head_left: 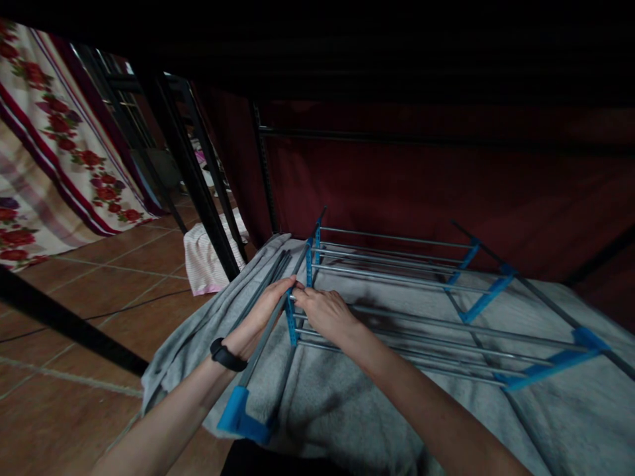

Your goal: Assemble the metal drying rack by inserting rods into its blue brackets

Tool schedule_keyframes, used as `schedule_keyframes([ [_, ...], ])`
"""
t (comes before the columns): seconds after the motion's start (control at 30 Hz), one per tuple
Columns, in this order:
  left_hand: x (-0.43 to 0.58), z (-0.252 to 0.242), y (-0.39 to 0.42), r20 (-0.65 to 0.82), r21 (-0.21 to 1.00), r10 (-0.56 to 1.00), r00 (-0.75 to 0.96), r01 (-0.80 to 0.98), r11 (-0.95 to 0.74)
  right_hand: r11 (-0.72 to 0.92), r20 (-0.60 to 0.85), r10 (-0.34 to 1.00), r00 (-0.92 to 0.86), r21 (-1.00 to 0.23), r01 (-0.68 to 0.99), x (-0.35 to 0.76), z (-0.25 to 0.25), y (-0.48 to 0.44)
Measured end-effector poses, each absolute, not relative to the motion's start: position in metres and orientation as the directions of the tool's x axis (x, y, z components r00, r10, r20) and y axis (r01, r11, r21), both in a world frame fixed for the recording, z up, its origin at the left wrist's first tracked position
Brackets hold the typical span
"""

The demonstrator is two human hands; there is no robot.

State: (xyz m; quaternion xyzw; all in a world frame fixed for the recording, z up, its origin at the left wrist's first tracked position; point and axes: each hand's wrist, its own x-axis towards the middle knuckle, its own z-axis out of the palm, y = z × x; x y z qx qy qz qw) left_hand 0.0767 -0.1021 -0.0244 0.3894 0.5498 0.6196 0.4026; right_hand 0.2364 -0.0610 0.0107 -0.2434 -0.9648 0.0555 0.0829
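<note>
Hands (327,314) close together, bent fingers (304,297) touching blue bracket (292,324) of metal rack (446,324) — cannot tell whether clamped

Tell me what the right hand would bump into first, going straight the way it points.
The right hand would probably meet the grey side pole first, with the left hand close by; depth is hard to judge.
</note>
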Motion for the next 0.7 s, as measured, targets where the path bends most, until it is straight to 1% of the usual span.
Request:
schedule_keyframes([
  [0.2,0.071,-0.031,-0.098,0.045,0.987,0.928,-0.370,-0.126,-0.098,0.885,0.150,0.461,-0.875,-0.150,0.441,0.236,0.008,-0.057],
  [0.3,0.069,-0.033,-0.097,0.071,0.986,0.926,-0.371,-0.113,-0.121,0.886,0.153,0.459,-0.875,-0.155,0.437,0.236,0.007,-0.057],
  [0.47,0.067,-0.036,-0.097,0.073,0.988,0.928,-0.365,-0.099,-0.116,0.872,0.126,0.482,-0.867,-0.158,0.463,0.236,0.006,-0.057],
  [0.7,0.074,-0.017,-0.103,0.131,0.990,0.916,-0.380,0.102,-0.099,0.882,0.137,0.466,-0.874,-0.153,0.446,0.236,0.005,-0.055],
])
